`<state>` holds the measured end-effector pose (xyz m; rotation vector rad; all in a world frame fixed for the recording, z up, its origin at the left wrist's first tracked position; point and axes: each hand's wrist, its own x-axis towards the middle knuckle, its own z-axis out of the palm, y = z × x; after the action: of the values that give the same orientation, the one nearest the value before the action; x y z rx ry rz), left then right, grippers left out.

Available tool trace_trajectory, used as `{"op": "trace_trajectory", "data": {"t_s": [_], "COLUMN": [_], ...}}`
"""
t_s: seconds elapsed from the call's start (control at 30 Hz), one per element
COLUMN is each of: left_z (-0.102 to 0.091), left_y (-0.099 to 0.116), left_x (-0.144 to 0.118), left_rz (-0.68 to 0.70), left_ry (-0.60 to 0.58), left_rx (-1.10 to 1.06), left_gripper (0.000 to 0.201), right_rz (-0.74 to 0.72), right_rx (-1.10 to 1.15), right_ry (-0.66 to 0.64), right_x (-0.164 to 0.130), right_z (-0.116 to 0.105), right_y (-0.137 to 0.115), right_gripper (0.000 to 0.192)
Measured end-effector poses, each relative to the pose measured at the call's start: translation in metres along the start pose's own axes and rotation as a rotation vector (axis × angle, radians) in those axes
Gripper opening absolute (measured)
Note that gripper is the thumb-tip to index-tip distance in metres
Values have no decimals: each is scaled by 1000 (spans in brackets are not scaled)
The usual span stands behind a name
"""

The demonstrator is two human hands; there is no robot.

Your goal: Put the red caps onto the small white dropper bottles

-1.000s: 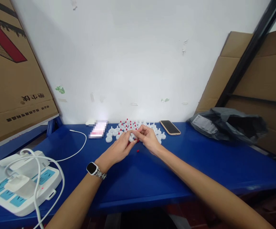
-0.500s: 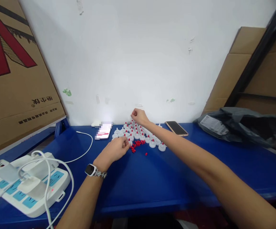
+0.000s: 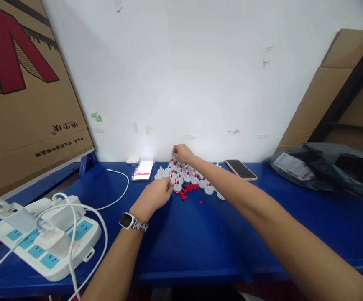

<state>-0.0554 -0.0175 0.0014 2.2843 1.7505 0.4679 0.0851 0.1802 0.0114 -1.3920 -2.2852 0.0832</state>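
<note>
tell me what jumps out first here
A cluster of white caps with red tips sits mid-table by the wall, loose red bits in front. The right hand reaches to its far edge; the left hand rests at its near side. A power strip sits near left.

Blue table (image 3: 219,246) — white caps (image 3: 187,177), seemingly red pegs (image 3: 188,189), phone (image 3: 241,169), power strip (image 3: 48,236).
</note>
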Motion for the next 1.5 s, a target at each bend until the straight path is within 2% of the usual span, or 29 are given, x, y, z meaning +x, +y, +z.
{"op": "trace_trajectory", "data": {"t_s": [0.23, 0.4, 0.5, 0.63, 0.83, 1.23, 1.3, 1.37, 1.43, 1.5], "left_z": [-1, -1, 0, 2, 1, -2, -2, -1, 0, 2], "left_y": [-2, -5, -8, -11, -10, -3, -2, -1, 3, 8], "left_x": [1, 2, 3, 4, 3, 2, 3, 4, 5, 6], "left_rz": [-17, -63, -95, -122, -135, -79, -68, -39, 22, 104], "left_ry": [21, 53, 60, 59, 50, 110, 162, 279, 420, 501], "left_rx": [14, 55, 71, 59, 56, 38, 26, 30, 31, 7], "left_gripper": [15, 16, 17, 16, 16, 17, 15, 15, 25, 39], "right_rz": [-10, -36, -133, -254, -234, -155, -153, -151, -140, -123], "right_rx": [-2, 18, 55, 70, 56, 137, 165, 223, 360, 558], "right_ry": [-75, -27, -12, -98, -175, -163, -128, -69, -5, 34], "right_x": [0, -17, -37, -52, -47, -49, -50, -58, -74, -97], "right_z": [1, -12, -19, -21, -16, -14, -19, -27, -37, -45], "right_y": [0, -7, -19, -34, -39, -36, -36, -34, -30, -26], "right_gripper": [14, 22, 24, 20, 12, 11, 10, 8, 5, 5]}}
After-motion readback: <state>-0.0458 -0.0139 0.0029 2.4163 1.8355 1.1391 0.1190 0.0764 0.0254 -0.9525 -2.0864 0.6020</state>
